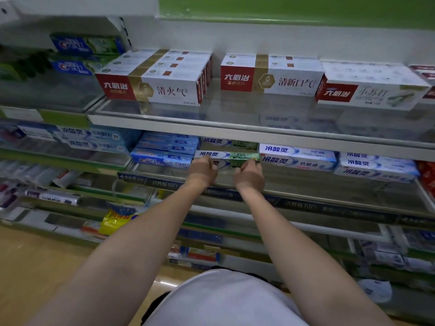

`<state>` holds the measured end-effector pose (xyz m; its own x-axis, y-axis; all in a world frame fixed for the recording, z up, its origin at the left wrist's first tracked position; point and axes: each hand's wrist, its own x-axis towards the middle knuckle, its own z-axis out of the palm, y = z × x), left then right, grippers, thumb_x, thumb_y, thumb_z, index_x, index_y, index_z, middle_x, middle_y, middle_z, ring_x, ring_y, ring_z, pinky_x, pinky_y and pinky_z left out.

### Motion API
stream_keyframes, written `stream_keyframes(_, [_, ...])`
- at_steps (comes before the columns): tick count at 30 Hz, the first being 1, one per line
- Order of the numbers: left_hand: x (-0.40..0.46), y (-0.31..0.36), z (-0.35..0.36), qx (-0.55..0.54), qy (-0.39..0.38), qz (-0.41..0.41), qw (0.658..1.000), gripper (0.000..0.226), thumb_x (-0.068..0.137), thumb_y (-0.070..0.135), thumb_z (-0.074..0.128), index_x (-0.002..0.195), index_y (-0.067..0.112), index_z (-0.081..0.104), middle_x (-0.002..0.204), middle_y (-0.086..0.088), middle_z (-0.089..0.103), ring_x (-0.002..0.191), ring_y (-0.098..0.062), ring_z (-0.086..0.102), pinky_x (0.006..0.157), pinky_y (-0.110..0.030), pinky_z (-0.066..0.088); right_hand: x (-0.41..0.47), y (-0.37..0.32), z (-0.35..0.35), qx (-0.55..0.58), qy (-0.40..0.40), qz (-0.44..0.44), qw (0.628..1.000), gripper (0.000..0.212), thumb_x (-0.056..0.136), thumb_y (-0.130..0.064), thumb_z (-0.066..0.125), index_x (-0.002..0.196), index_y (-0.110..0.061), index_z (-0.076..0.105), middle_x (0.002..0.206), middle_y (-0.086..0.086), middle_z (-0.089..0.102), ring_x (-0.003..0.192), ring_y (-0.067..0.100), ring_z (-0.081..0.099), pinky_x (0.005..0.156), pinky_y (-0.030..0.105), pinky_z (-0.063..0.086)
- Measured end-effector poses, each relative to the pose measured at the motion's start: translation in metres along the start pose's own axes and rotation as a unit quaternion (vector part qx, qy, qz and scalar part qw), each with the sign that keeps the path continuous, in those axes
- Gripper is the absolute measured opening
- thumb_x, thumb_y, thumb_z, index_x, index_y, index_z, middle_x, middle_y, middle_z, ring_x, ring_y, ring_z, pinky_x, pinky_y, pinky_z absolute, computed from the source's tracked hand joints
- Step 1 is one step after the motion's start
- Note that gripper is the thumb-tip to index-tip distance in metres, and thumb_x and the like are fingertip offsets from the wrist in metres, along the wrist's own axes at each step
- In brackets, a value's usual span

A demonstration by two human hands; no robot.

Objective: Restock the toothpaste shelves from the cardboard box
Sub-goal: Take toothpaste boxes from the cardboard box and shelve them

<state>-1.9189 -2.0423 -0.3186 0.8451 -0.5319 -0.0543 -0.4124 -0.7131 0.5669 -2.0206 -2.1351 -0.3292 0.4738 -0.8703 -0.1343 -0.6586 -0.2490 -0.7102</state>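
Where blurred Crest [70,45] boxes sit upper left, both my hands reach the middle shelf [306,192]: left hand [203,171] and right hand [249,175], fingers curled, grip a green-labelled box [229,164].

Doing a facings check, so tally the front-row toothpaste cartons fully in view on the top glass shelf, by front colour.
Red-and-gold front cartons: 2
Red-and-green front carton: 1
Total: 3
Not counted: the cut-off carton at the right edge.
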Motion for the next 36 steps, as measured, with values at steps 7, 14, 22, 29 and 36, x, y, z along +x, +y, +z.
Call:
stream_keyframes(7, [0.002,-0.007,0.004,0.001,0.022,0.042,0.999,0.011,0.098,0.015,0.048,0.089,0.014,0.054,0.093,-0.006,0.057,0.093,-0.024,0.054,0.078,-0.031,0.041,-0.002,0.003,0.002,-0.021,0.012,-0.025,0.999,0.014,0.099,-0.03,0.055,0.105,-0.018,0.052,0.114,0.003,0.052,0.086,0.02,0.053,0.077,0.033,0.04])
stream_keyframes(14, [-0.003,-0.008,-0.006,0.076,0.075,0.075,0.991,0.015,0.099,0.021,0.047,0.111,0.017,0.055,0.119,-0.006,0.055,0.109,-0.021,0.051,0.098,-0.036,0.044,-0.005,0.003,-0.001,0.055,0.046,-0.022,0.997,0.03,0.097,-0.018,0.062,0.12,-0.016,0.044,0.134,0.005,0.046,0.08,0.017,0.055,0.063,0.029,0.042])
stream_keyframes(22, [0.011,-0.023,-0.017,0.14,0.016,0.101,0.985,0.042,0.105,0.02,0.036,0.146,0.015,0.04,0.154,-0.007,0.04,0.145,-0.022,0.034,0.122,-0.044,0.024,-0.014,-0.006,0.015,-0.053,-0.031,-0.074,0.995,0.061,0.103,-0.023,0.047,0.154,-0.047,0.024,0.145,0.002,0.04,0.089,0.018,0.055,0.067,0.032,0.054])
stream_keyframes(29, [0.022,-0.048,-0.024,0.213,-0.044,0.146,0.965,0.054,0.107,0.048,0.022,0.158,0.031,0.018,0.168,0.008,0.009,0.155,-0.015,-0.001,0.126,-0.045,0.002,-0.018,-0.014,0.024,-0.095,-0.015,-0.051,0.994,0.06,0.104,-0.028,0.042,0.157,-0.044,0.018,0.143,0.006,0.037,0.086,0.02,0.049,0.08,0.039,0.057])
stream_keyframes(36, [0.031,-0.066,-0.031,0.276,-0.019,0.201,0.94,0.059,0.104,0.049,0.039,0.157,0.029,0.021,0.166,0.006,0.02,0.155,-0.018,0.006,0.126,-0.048,0.007,-0.021,-0.023,0.031,-0.133,0.027,-0.021,0.99,0.058,0.105,-0.037,0.038,0.159,-0.037,0.016,0.138,0.008,0.041,0.098,0.026,0.057,0.083,0.042,0.053])
